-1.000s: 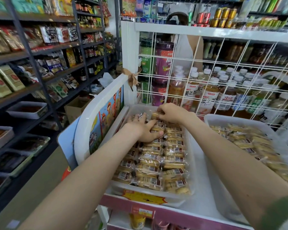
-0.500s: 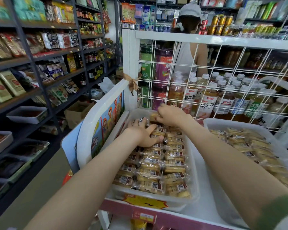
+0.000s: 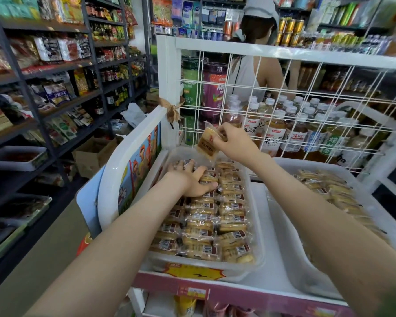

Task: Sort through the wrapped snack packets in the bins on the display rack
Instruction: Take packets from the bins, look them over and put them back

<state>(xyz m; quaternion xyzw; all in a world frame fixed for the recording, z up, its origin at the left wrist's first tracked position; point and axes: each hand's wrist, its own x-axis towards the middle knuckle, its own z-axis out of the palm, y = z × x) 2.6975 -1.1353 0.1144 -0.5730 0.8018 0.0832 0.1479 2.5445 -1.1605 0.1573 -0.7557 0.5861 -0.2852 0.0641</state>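
Note:
A clear plastic bin (image 3: 256,245) on the white display rack holds rows of wrapped snack packets (image 3: 215,223) with brown labels and barcodes. My left hand (image 3: 190,179) rests palm down on the packets at the far end of that bin, fingers spread and slightly bent. My right hand (image 3: 233,143) is raised above the bin's far end and pinches one wrapped packet (image 3: 207,143), which hangs tilted from my fingers. A second bin (image 3: 290,268) to the right holds more packets (image 3: 329,191).
A white wire grid (image 3: 284,106) rises behind the bins, with bottled drinks (image 3: 274,131) beyond it. A person (image 3: 254,72) in a cap stands behind the grid. Dark shelves of goods (image 3: 55,76) line the aisle on the left. A cardboard box (image 3: 94,154) sits on the floor.
My right hand has lifted one packet up out of the far end of the bin. My left hand stayed on the packets. The view has tilted slightly downward.

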